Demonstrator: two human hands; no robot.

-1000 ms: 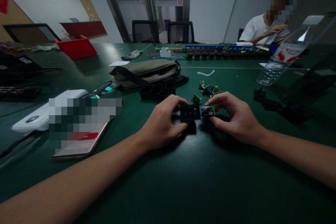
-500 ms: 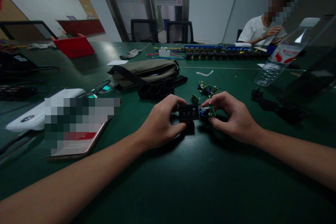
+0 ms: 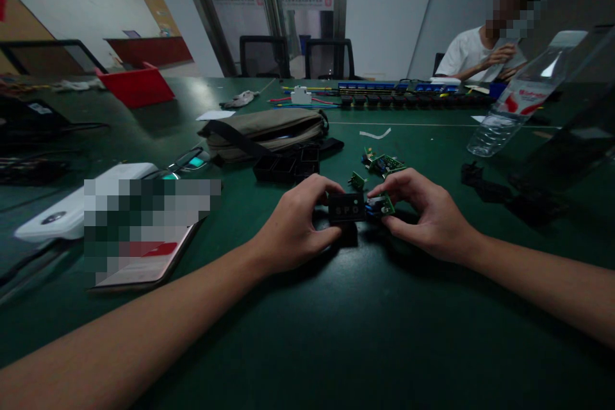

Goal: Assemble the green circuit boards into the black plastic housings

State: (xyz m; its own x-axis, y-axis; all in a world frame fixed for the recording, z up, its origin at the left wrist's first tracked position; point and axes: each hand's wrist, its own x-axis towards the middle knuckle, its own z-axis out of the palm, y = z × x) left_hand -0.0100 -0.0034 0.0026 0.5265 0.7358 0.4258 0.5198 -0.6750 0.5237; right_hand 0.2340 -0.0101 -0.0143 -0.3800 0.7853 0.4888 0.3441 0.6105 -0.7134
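Note:
Between the thumb and fingers of my left hand (image 3: 302,221) is a small black plastic case (image 3: 346,207) with the letters "SPD" on its front. My right hand (image 3: 425,214) pinches a green circuit board (image 3: 383,205) with blue parts on it, close against the right end of the case. Whether the board's edge is inside the case I cannot tell. Just beyond my hands lie a small loose green board (image 3: 356,180) and a cluster of populated circuit boards (image 3: 387,164). Several open black cases (image 3: 283,166) stand beyond my left hand.
An olive pouch (image 3: 269,131) lies behind the black cases. At left are a phone (image 3: 177,250) and a white device (image 3: 52,214). A water bottle (image 3: 521,106) and dark parts (image 3: 485,186) are at right. Across the green table (image 3: 307,333) sits a person (image 3: 468,54).
Almost nothing differs. Both hands keep their grips on the case and the board, and the case has turned or shifted very slightly.

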